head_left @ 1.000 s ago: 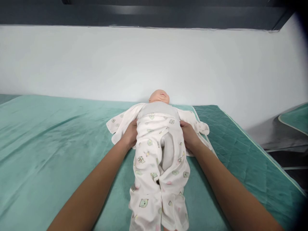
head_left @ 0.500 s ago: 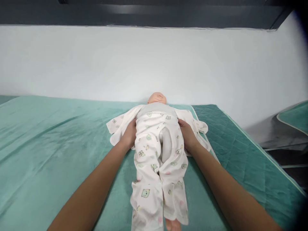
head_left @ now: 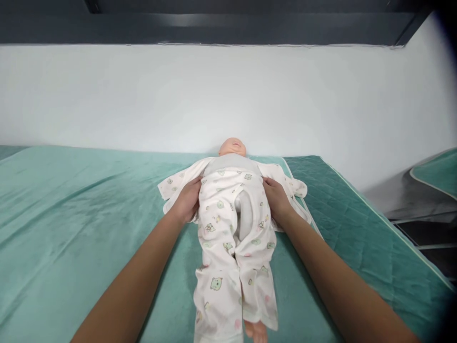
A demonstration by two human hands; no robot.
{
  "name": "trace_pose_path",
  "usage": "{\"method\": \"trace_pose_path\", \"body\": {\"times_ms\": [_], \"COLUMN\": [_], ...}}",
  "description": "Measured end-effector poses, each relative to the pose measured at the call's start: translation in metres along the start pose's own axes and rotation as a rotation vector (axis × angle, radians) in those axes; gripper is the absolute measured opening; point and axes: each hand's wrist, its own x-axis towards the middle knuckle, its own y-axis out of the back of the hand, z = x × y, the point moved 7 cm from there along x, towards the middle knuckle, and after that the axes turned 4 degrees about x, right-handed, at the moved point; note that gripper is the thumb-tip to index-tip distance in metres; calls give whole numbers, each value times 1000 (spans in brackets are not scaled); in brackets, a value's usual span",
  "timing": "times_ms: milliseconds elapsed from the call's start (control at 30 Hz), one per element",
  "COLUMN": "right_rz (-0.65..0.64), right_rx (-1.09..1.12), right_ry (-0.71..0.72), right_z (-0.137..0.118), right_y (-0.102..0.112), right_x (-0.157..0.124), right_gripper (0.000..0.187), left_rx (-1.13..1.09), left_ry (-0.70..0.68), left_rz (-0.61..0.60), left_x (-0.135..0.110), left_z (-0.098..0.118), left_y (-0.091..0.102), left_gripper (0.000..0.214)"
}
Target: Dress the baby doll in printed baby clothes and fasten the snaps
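Note:
A baby doll point(head_left: 233, 146) lies on its back with its head at the wall and a bare foot point(head_left: 256, 330) towards me. White printed baby pants point(head_left: 218, 247) with an open crotch cover its legs and reach up over its grey torso point(head_left: 232, 162). Under the doll a matching baby shirt point(head_left: 183, 177) lies spread open, sleeves out to both sides. My left hand point(head_left: 188, 200) is closed on the left edge of the pants near the waist. At the opposite edge my right hand point(head_left: 276, 200) grips the pants too; fingertips of both hands are partly hidden.
The doll rests on a green bed cover point(head_left: 89, 214). A darker quilted mat point(head_left: 360, 238) borders it on the right. Behind stands a white wall point(head_left: 228, 95), with a dark beam point(head_left: 228, 28) above. Another green padded edge point(head_left: 437, 174) shows at far right.
My left hand has shifted slightly outward to the left, with more of its back showing. My right hand stays at the pants' side. The view has tilted up a little.

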Motion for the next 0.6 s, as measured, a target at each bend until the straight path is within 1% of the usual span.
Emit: {"method": "trace_pose_path", "body": {"times_ms": [67,133,200,267,367,467,533,600], "right_rz": [19,40,74,107,121,57,-14,-68], "right_rx": [-15,-51,-122,-169,-86,7,-7,-46], "right_ry": [11,57,161,271,350,391,434,450], "right_z": [-1,-5,-15,-28,-43,-54,-61,-64], "right_y": [3,7,11,13,12,4,-3,-8], "right_x": [0,-2,-5,-11,-19,-24,-26,-24], "right_gripper": [34,31,28,25,23,19,17,17], "left_rx": [113,290,471,581,621,645,673,687], "left_ry": [-48,-120,-215,-319,-462,-577,-605,-581], "left_rz": [52,168,296,361,332,265,203,134], "left_x": [0,-1,-4,-8,-16,-23,-24,-21], "left_z": [3,11,23,36,53,66,69,67], "left_y": [5,14,22,23,13,-1,-10,-16], "left_gripper": [40,39,36,32,26,23,22,24]}}
